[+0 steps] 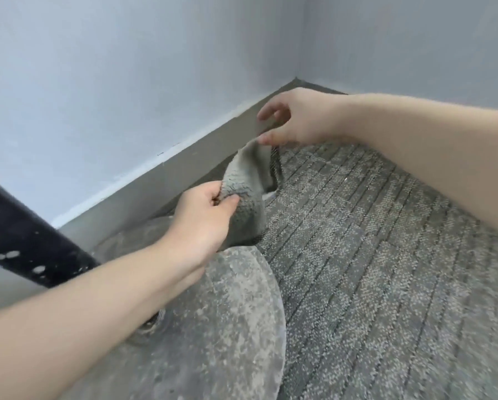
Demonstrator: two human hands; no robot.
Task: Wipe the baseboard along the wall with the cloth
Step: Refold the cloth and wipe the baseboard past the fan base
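Readying the cloth [243, 194] rather than wiping yet, by the look of things: held up off the carpet [372, 255], just in front of the baseboard [169, 174] and apart from it. Gripped at the lower end by the left hand [204, 220], thumb and fingers curled into the bunched terry. Drawn upward from there to a top corner ending right at the thumb of the right hand [299, 119], further along the baseboard toward its far end at the room corner [296, 82]. Cannot tell whether pinched there or merely brushed: index finger lifted clear and loosely curved, the other fingers mostly hidden, thumb tip blurred against the fabric.

Judged as the spreading or refolding step, ahead of any contact with the baseboard. Calls next for gathering the cloth into a flat pad in one hand, pressing it to the face of the baseboard and drawing it steadily along, with some pressure kept on the top lip below the wall [97, 82]. Worth minding the dusty round base [218, 327] lying close in front of the baseboard's near stretch, and the black perforated bar [25, 235] crossing in front of the baseboard at its nearest end: both likely to crowd the stroke there.
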